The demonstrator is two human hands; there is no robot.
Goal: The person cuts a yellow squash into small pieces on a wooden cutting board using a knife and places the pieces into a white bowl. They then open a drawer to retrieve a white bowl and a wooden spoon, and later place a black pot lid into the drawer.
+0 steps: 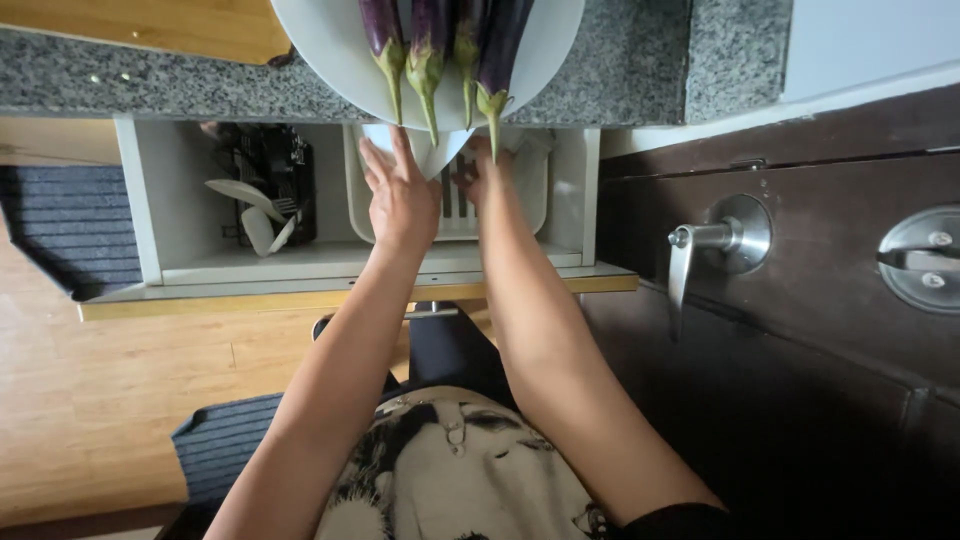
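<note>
Here, both hands [440, 185] gripping white plate [425, 150], open drawer [360, 265]

At twelve o'clock I see four purple eggplants [440, 40] on a big white plate [560, 40]. White spoons [250, 200] lie at ten o'clock. A shiny handle [700, 245] sticks out at three o'clock.

A white plate [425, 150] stands on edge in the pale dish rack [520, 205] inside the open drawer [180, 262], just under the lip of the granite desk [620, 70]. Only its lower rim shows, pinched between both hands, the left hand [400, 195] spread flat across its face and the right hand [478, 172] behind it.
</note>
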